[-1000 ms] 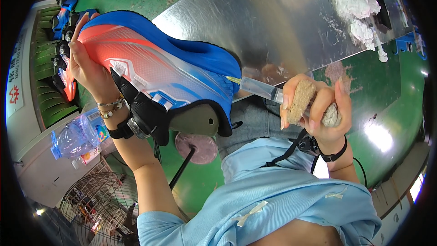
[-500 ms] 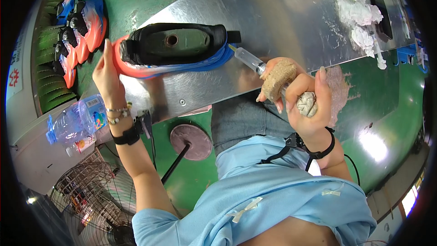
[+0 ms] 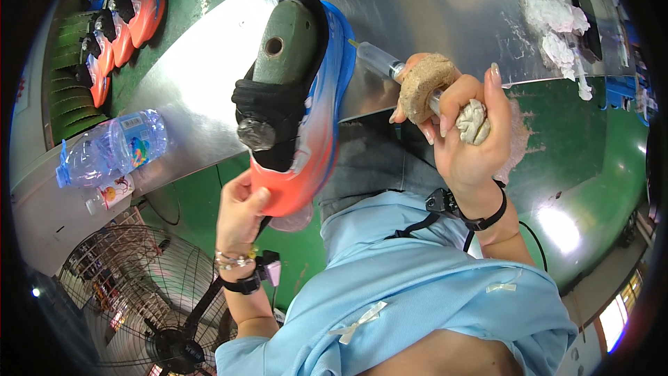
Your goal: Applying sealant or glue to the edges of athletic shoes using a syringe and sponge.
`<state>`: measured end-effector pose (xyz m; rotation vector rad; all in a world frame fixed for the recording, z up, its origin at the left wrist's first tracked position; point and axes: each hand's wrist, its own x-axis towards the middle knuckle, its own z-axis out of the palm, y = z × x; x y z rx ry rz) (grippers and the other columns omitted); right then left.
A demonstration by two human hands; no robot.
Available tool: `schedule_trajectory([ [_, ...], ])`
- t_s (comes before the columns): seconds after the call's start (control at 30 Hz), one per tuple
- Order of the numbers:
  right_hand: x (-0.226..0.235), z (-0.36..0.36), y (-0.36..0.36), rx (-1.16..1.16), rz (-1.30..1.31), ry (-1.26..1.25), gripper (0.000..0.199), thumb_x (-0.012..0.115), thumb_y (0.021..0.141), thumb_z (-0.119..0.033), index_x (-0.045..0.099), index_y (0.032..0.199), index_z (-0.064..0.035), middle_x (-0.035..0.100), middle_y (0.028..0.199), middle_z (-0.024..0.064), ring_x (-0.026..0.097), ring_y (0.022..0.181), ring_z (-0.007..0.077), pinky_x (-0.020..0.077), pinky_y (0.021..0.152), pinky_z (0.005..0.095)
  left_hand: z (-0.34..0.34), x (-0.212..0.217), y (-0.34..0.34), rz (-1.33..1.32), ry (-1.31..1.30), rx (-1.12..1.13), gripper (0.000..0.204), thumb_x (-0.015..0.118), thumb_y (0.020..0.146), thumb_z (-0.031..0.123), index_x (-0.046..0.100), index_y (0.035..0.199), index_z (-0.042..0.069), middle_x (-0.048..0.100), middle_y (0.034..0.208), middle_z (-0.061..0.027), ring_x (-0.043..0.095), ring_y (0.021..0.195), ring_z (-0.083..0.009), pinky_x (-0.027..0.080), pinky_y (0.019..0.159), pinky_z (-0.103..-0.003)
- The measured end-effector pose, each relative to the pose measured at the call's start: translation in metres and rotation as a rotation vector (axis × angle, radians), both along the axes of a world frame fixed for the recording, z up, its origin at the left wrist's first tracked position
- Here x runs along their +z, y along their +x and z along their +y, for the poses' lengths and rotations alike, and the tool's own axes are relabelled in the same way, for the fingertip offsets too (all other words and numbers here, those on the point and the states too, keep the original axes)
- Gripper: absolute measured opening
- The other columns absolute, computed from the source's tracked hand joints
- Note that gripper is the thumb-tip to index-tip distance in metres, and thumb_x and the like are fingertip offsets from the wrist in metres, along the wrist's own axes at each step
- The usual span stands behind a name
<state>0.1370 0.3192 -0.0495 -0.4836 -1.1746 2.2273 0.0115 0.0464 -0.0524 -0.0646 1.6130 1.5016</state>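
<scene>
My left hand (image 3: 240, 210) grips the toe of a coral-and-blue shoe (image 3: 316, 143), thumb on top, the toe toward me. Inside the shoe sits a dark green shoe last (image 3: 287, 45) with a round hole, its black upper lining pushed open around it. My right hand (image 3: 467, 132) is wrapped round a clear syringe (image 3: 379, 60). Its yellowish tip points left, close to the blue heel side; whether it touches cannot be told. A tan ring-shaped pad (image 3: 422, 87) surrounds the syringe at my fingers. A whitish crumpled lump (image 3: 472, 122) is held in the same hand.
Several similar shoes (image 3: 145, 10) stand on a green slatted conveyor (image 3: 66, 90) at left. A plastic bottle (image 3: 115, 146) lies at the metal table's (image 3: 202, 90) left end. Crumpled white tissue (image 3: 550, 10) and a dark phone (image 3: 586, 24) lie far right. A wire-caged fan (image 3: 139, 299) stands lower left.
My left hand has drawn the toe toward me, turning the shoe from lying sideways to pointing its toe at me. My right hand keeps the syringe and has moved slightly away from me.
</scene>
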Motion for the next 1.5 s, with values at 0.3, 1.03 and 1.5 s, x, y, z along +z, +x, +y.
schedule_trajectory([
  [0.3, 0.006, -0.017, 0.021, -0.022, 0.034, -0.085, 0.055, 0.013, 0.097, -0.031, 0.048, 0.07, 0.0024, 0.047, 0.062, 0.0151, 0.046, 0.053, 0.0216, 0.0513, 0.058, 0.0399, 0.026, -0.019, 0.028, -0.173, 0.16, -0.115, 0.065, 0.077, 0.064, 0.009, 0.042, 0.117, -0.003, 0.058, 0.107, -0.0113, 0.057, 0.098, -0.0164, 0.045, 0.088, -0.032],
  [1.03, 0.076, -0.017, 0.07, 0.062, -0.296, 0.125, 0.058, 0.015, 0.096, -0.039, 0.043, 0.055, -0.0085, 0.051, 0.089, 0.0301, 0.057, 0.056, 0.0242, 0.0377, 0.042, 0.0217, 0.083, -0.06, 0.062, -0.472, 0.618, -0.114, 0.066, 0.076, 0.064, 0.015, 0.045, 0.12, -0.002, 0.054, 0.115, -0.0103, 0.053, 0.107, -0.019, 0.042, 0.091, -0.034],
  [1.5, 0.099, -0.009, 0.101, -0.15, -0.226, 0.089, 0.084, 0.008, 0.089, -0.058, 0.058, 0.049, -0.0036, 0.054, 0.092, 0.028, 0.059, 0.07, 0.0288, 0.0461, 0.065, 0.0336, 0.179, -0.059, 0.072, -0.57, 0.814, -0.067, 0.079, 0.08, 0.063, 0.033, 0.039, 0.126, 0.009, 0.037, 0.135, -0.0114, 0.038, 0.124, -0.0282, 0.037, 0.102, -0.04],
])
